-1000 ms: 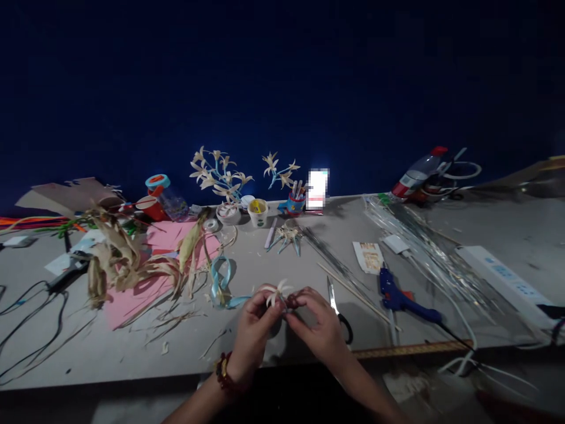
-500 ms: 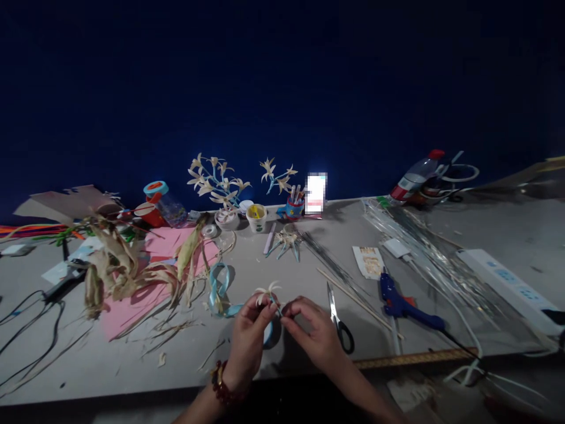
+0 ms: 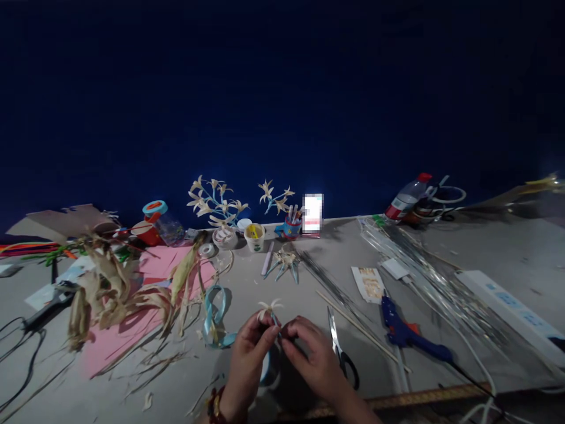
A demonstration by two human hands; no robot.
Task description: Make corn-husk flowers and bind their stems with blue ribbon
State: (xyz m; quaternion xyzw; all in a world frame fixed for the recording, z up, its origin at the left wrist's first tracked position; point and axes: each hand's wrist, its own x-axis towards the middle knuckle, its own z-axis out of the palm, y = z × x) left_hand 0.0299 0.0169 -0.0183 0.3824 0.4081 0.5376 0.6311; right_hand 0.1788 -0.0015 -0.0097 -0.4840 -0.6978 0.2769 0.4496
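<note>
My left hand (image 3: 248, 358) and my right hand (image 3: 309, 360) meet low in the middle of the view, both pinched together on a small pale husk flower (image 3: 269, 307) whose petals stick up above the fingertips. A roll of light blue ribbon (image 3: 268, 368) lies on the table just under my hands, partly hidden by them. A beaded bracelet (image 3: 214, 407) sits on my left wrist. A pair of scissors (image 3: 339, 350) rests right beside my right hand.
A blue glue gun (image 3: 406, 334) and thin sticks (image 3: 357, 327) lie to the right. Loops of blue ribbon (image 3: 214, 312), dry corn husks (image 3: 110, 288) on pink paper (image 3: 132, 318) sit left. Finished flower branches (image 3: 216, 203), cups and a bottle (image 3: 408, 197) line the back edge.
The view has tilted upward, so hands and table sit lower in frame. My fingers have closed in tighter around the flower's base; the flower stays between both hands.
</note>
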